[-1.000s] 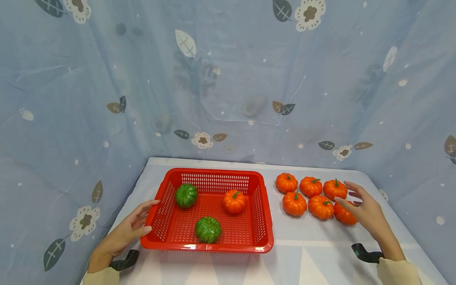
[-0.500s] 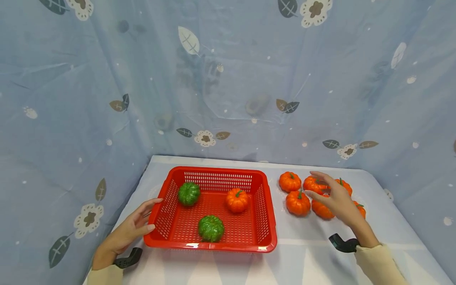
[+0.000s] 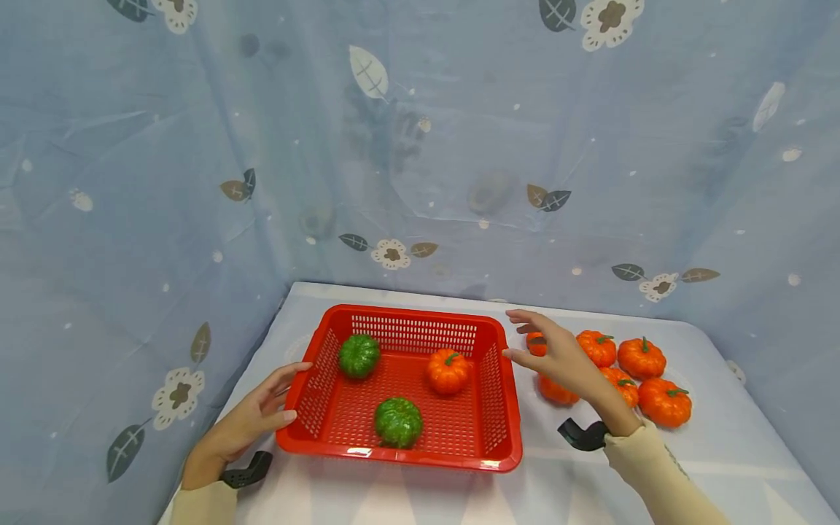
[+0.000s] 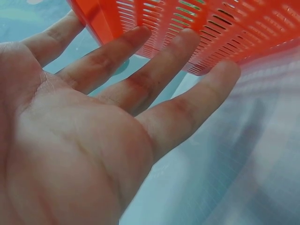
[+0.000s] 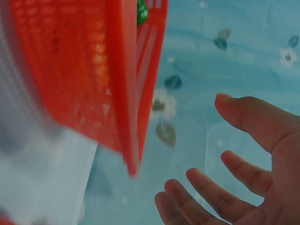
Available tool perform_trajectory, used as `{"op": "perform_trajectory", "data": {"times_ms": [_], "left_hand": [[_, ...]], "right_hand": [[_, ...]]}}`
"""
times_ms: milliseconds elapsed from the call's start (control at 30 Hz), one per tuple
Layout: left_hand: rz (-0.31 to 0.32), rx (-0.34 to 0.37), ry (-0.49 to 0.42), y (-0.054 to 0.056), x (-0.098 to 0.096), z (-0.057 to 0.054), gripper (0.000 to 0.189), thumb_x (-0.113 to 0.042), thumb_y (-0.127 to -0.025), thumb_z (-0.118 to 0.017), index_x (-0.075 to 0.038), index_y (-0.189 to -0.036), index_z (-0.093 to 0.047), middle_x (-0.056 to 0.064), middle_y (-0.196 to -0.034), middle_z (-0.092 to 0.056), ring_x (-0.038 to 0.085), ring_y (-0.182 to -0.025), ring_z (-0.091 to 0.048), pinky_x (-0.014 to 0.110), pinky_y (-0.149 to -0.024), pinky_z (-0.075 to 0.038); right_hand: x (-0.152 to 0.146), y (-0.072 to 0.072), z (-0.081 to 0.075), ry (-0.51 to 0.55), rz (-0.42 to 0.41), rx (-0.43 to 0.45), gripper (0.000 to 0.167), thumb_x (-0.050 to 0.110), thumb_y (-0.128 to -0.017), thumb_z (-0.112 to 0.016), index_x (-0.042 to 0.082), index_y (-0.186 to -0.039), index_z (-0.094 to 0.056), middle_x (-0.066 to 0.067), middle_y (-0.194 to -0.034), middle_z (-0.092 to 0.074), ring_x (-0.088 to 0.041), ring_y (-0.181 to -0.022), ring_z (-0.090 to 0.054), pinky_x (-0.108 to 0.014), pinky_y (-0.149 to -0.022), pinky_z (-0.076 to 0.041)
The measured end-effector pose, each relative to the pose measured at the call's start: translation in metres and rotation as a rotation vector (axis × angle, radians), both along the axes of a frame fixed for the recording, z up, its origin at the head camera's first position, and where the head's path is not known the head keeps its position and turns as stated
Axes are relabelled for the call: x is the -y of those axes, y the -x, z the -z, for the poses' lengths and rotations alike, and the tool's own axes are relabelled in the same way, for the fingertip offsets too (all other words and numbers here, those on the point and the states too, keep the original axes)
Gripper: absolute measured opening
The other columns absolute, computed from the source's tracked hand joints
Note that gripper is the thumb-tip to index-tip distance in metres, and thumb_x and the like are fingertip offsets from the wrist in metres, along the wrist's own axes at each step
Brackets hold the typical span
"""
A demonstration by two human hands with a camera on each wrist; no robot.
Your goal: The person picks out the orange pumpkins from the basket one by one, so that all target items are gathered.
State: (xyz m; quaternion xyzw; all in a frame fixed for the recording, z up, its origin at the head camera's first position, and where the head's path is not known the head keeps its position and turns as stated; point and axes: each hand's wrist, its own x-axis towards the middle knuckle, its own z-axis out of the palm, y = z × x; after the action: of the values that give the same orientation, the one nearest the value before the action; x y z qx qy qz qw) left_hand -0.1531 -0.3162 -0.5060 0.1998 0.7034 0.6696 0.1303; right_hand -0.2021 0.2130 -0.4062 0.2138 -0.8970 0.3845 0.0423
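A red plastic basket (image 3: 400, 456) with slotted walls stands on the table, holding two green pumpkins, one at the back left (image 3: 359, 356) and one near the front (image 3: 399, 423), plus an orange pumpkin (image 3: 448, 371). My left hand (image 3: 252, 417) is at the basket's left side. In the left wrist view its fingers (image 4: 173, 70) reach out nearly straight against the slotted wall, curled round nothing. Beside the right rim hovers my right hand (image 3: 558, 357), fingers spread and holding nothing. The right wrist view shows a gap between it and the basket (image 5: 123, 84).
Several orange pumpkins, among them one at the right (image 3: 664, 402) and one at the back (image 3: 642, 358), lie grouped right of the basket, some partly hidden behind my right hand. A patterned blue curtain (image 3: 459, 146) surrounds the pale table (image 3: 722, 452) at the back and sides.
My right hand has moved left, from above the orange pumpkins to the basket's right rim, with nothing in it. My left hand stays at the left rim. The head view has shifted slightly.
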Motion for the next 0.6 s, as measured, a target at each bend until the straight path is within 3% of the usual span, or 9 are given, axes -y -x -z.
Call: {"op": "perform_trajectory", "data": {"times_ms": [133,400,600], "left_hand": [[0.011,-0.008,-0.008,0.001,-0.001,0.0,0.071,0.003,-0.097,-0.06,-0.012,-0.16,-0.029,0.028,-0.16,-0.023,0.018,-0.133,-0.05,0.042,-0.096,-0.055],[-0.033,0.062,0.046,0.0,-0.003,0.0,0.073,-0.003,-0.096,-0.063,-0.018,-0.16,-0.031,0.018,-0.164,-0.021,0.01,-0.133,-0.049,0.038,-0.098,-0.053],[-0.035,0.048,0.057,0.002,-0.001,0.002,0.073,-0.002,-0.097,-0.062,-0.018,-0.161,-0.03,0.02,-0.161,-0.025,0.01,-0.131,-0.051,0.036,-0.098,-0.054]], "right_hand": [[0.025,0.006,-0.002,0.006,-0.083,-0.017,0.07,0.035,-0.088,-0.083,0.016,-0.148,-0.052,-0.013,-0.141,-0.059,-0.035,-0.119,-0.062,-0.053,-0.097,-0.054],[0.064,0.011,-0.005,-0.047,-0.152,0.012,0.067,0.036,-0.088,-0.083,0.021,-0.147,-0.054,0.004,-0.139,-0.059,-0.026,-0.12,-0.059,-0.048,-0.097,-0.052],[0.084,0.017,-0.004,-0.05,-0.24,0.061,0.069,0.029,-0.089,-0.083,0.012,-0.148,-0.052,-0.005,-0.143,-0.058,-0.034,-0.121,-0.059,-0.056,-0.1,-0.05]]}}
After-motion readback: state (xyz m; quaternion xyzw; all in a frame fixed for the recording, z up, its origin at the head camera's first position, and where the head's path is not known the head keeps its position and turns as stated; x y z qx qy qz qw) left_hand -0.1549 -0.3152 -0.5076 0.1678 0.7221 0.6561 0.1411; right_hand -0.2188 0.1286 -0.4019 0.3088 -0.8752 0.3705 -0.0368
